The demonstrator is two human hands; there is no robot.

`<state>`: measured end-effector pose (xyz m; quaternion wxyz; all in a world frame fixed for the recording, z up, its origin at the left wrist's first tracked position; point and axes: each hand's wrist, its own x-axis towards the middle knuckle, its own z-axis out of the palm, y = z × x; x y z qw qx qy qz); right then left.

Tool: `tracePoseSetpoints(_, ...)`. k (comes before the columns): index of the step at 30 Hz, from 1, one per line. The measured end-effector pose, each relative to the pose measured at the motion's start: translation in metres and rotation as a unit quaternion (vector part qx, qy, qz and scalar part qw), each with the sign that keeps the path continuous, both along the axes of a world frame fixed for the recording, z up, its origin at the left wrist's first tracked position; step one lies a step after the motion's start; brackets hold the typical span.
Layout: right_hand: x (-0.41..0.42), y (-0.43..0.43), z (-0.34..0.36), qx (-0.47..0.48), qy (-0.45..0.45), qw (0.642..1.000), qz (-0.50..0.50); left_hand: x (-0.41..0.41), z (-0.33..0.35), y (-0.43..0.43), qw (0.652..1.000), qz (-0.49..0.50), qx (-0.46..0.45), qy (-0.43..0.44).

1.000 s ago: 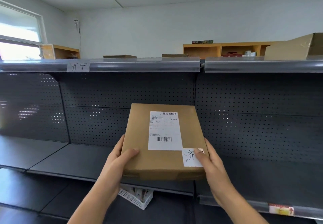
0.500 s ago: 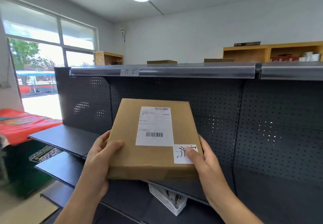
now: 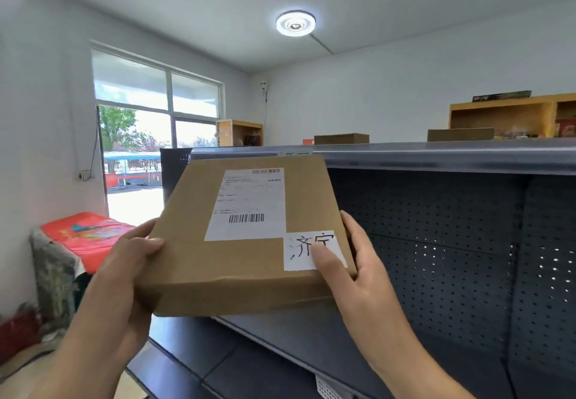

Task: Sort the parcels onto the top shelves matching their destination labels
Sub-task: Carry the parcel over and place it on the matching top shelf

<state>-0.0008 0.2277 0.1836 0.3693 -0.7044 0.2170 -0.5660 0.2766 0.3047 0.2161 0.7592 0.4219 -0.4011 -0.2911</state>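
I hold a flat brown cardboard parcel (image 3: 246, 261) in front of me, tilted up toward the top shelf (image 3: 436, 154). It carries a white shipping label with barcodes and a small handwritten destination tag (image 3: 304, 244) at its near right corner. My left hand (image 3: 124, 274) grips the left edge, thumb on top. My right hand (image 3: 358, 264) grips the right edge, thumb pressing on the tag. The parcel's far edge hides most of a paper label on the shelf's front rail (image 3: 296, 153).
Two brown boxes (image 3: 341, 138) (image 3: 459, 134) lie on the top shelf. Dark pegboard back panels (image 3: 436, 227) and lower shelves (image 3: 280, 352) fill the right. A red-covered table (image 3: 84, 236) stands at left by the window; wooden cabinets (image 3: 505, 115) stand behind.
The view has swung left and upward. The parcel has risen with both hands, so its far edge now reaches the top shelf rail and covers the rail's label.
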Motion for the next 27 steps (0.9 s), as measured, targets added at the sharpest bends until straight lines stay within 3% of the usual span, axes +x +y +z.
tracePoseSetpoints(1, 0.005, -0.001, 0.008, -0.014, -0.008, 1.000, -0.002, 0.004, 0.011, -0.004, 1.000, 0.005, 0.003, -0.024)
tracePoseSetpoints(5, 0.020, -0.018, 0.049, -0.075, -0.035, 0.997, -0.003, 0.012, 0.036, -0.021, 0.999, 0.011, -0.023, 0.035)
tracePoseSetpoints(8, 0.027, -0.042, 0.083, -0.118, -0.029, 0.992, -0.022, 0.025, 0.064, -0.055, 0.999, 0.000, -0.037, 0.031)
tracePoseSetpoints(15, 0.027, -0.108, 0.162, -0.146, 0.102, 0.977, -0.120, 0.028, 0.133, -0.153, 0.996, -0.025, -0.076, -0.033)
tracePoseSetpoints(22, 0.013, -0.182, 0.223, -0.183, 0.184, 0.930, -0.259, 0.007, 0.198, -0.243, 0.990, -0.007, -0.115, -0.082)
tracePoseSetpoints(27, 0.011, -0.216, 0.237, -0.174, 0.277, 0.894, -0.306, -0.001, 0.214, -0.297, 0.983, 0.072, -0.105, -0.130)
